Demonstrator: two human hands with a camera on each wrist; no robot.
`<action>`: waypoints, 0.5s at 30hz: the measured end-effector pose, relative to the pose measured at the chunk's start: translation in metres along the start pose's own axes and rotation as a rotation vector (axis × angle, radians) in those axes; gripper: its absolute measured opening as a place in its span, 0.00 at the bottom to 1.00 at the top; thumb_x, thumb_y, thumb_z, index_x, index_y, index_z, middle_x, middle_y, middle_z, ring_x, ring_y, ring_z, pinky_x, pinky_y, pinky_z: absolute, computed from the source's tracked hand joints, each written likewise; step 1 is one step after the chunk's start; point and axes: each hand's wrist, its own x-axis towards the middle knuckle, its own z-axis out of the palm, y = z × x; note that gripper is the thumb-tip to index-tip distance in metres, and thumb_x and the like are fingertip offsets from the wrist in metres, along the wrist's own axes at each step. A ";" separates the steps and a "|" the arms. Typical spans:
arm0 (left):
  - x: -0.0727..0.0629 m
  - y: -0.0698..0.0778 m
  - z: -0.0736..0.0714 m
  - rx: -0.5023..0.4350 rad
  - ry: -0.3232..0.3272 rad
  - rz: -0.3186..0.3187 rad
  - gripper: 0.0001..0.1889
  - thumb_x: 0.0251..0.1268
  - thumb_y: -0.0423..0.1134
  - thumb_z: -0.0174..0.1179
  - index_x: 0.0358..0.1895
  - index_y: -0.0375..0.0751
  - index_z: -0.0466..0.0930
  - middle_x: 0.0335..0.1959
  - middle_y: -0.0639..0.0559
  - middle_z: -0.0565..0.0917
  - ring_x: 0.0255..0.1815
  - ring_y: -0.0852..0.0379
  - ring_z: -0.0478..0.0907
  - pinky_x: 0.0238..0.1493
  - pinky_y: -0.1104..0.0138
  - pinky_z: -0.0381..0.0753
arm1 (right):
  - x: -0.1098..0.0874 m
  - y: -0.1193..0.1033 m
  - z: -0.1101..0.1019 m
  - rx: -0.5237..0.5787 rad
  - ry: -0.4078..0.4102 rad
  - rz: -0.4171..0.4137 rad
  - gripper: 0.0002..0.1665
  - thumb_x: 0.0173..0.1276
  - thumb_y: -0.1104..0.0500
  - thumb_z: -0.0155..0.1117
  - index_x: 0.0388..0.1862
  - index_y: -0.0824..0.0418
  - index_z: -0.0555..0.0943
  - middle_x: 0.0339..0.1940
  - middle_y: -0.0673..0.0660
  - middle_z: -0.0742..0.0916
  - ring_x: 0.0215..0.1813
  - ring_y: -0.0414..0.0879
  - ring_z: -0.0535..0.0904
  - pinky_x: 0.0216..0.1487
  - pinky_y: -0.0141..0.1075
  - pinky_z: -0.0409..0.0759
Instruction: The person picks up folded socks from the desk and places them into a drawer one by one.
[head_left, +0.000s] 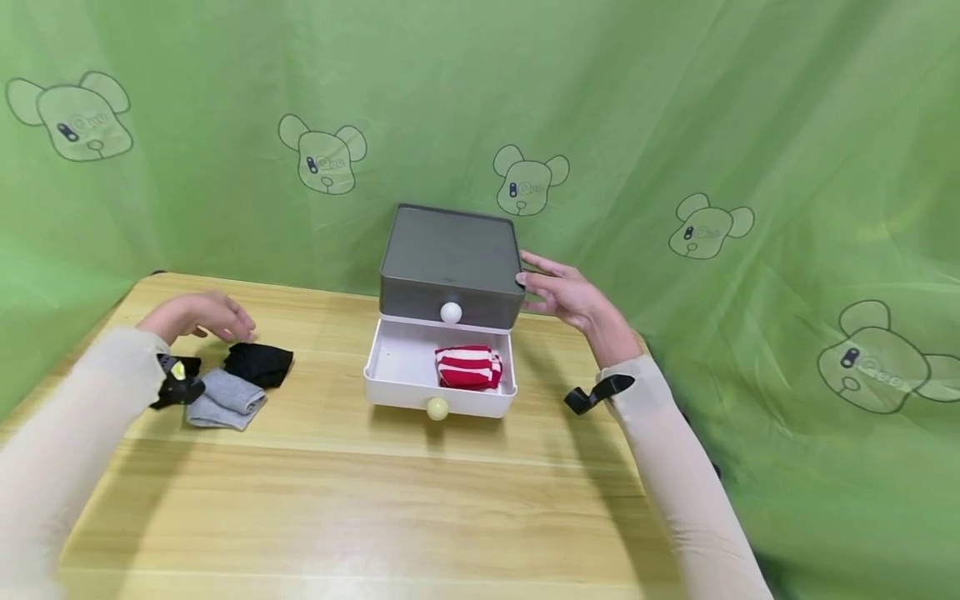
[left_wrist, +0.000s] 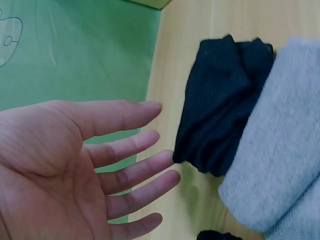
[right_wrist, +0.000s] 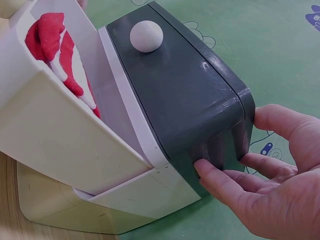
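A small desktop drawer box (head_left: 457, 250) has a dark grey upper drawer, closed, and a white lower drawer (head_left: 401, 396), pulled out. Folded red-and-white striped socks (head_left: 468, 367) lie in the right part of the lower drawer. My right hand (head_left: 562, 296) rests its fingertips against the box's right side, thumb near the top edge, fingers extended. Over the table's left, my left hand (head_left: 210, 315) has its fingers spread and holds nothing. Its fingertips are close to folded black socks (left_wrist: 220, 105); contact is unclear. Folded grey socks (head_left: 225, 400) lie beside the black ones.
The wooden table (head_left: 360, 517) carries everything. A green curtain (head_left: 600, 100) with bear-head prints hangs behind it and to the sides. The drawers have round knobs, a white knob (head_left: 451, 312) above and a yellowish knob (head_left: 437, 408) below, which sticks out forward.
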 end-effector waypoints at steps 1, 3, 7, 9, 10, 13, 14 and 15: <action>0.001 -0.001 0.001 0.018 -0.006 -0.002 0.33 0.72 0.45 0.60 0.68 0.22 0.64 0.67 0.26 0.75 0.69 0.25 0.69 0.68 0.28 0.63 | 0.000 0.001 0.000 -0.001 0.000 0.001 0.41 0.77 0.66 0.56 0.83 0.49 0.55 0.80 0.64 0.65 0.80 0.56 0.65 0.78 0.52 0.69; 0.002 -0.003 0.002 0.046 -0.016 -0.008 0.33 0.71 0.45 0.62 0.68 0.23 0.66 0.65 0.27 0.77 0.69 0.26 0.70 0.68 0.26 0.62 | 0.000 0.002 0.000 -0.003 -0.003 -0.002 0.41 0.78 0.65 0.56 0.83 0.50 0.55 0.81 0.64 0.65 0.80 0.56 0.64 0.78 0.52 0.69; 0.004 -0.006 0.005 0.090 -0.028 -0.014 0.33 0.69 0.45 0.63 0.68 0.24 0.68 0.64 0.27 0.78 0.67 0.26 0.72 0.65 0.25 0.64 | 0.000 0.002 0.000 -0.006 -0.006 -0.007 0.40 0.78 0.65 0.56 0.83 0.50 0.55 0.81 0.64 0.64 0.80 0.56 0.64 0.78 0.52 0.69; 0.005 -0.006 0.007 0.114 -0.029 -0.019 0.32 0.68 0.45 0.64 0.68 0.25 0.69 0.64 0.27 0.77 0.66 0.27 0.74 0.64 0.26 0.66 | 0.000 0.002 -0.001 -0.007 -0.006 -0.008 0.40 0.78 0.66 0.56 0.83 0.50 0.55 0.81 0.64 0.64 0.80 0.56 0.65 0.78 0.52 0.69; 0.005 -0.005 0.007 0.122 -0.031 -0.022 0.32 0.68 0.45 0.64 0.67 0.25 0.69 0.64 0.26 0.77 0.66 0.27 0.74 0.64 0.26 0.67 | 0.000 0.002 0.000 -0.008 -0.006 -0.009 0.40 0.78 0.66 0.55 0.83 0.50 0.55 0.81 0.64 0.64 0.80 0.56 0.64 0.78 0.53 0.69; 0.007 -0.005 0.008 0.148 -0.028 -0.028 0.32 0.67 0.45 0.65 0.67 0.26 0.70 0.63 0.26 0.78 0.65 0.27 0.75 0.63 0.26 0.68 | 0.000 0.002 -0.001 -0.010 -0.008 -0.012 0.40 0.78 0.66 0.55 0.84 0.50 0.54 0.81 0.64 0.64 0.80 0.57 0.63 0.78 0.53 0.68; 0.007 -0.005 0.009 0.153 -0.026 -0.028 0.32 0.66 0.45 0.65 0.67 0.26 0.71 0.63 0.26 0.78 0.64 0.28 0.76 0.63 0.26 0.68 | 0.000 0.002 -0.001 -0.013 -0.008 -0.013 0.40 0.78 0.66 0.55 0.84 0.50 0.54 0.81 0.64 0.64 0.80 0.57 0.63 0.78 0.53 0.68; 0.008 -0.004 0.009 0.159 -0.023 -0.028 0.32 0.65 0.44 0.66 0.66 0.26 0.71 0.63 0.26 0.78 0.64 0.28 0.76 0.63 0.26 0.67 | 0.000 0.002 -0.001 -0.012 -0.009 -0.014 0.40 0.78 0.66 0.55 0.84 0.50 0.54 0.81 0.64 0.64 0.81 0.57 0.63 0.78 0.53 0.68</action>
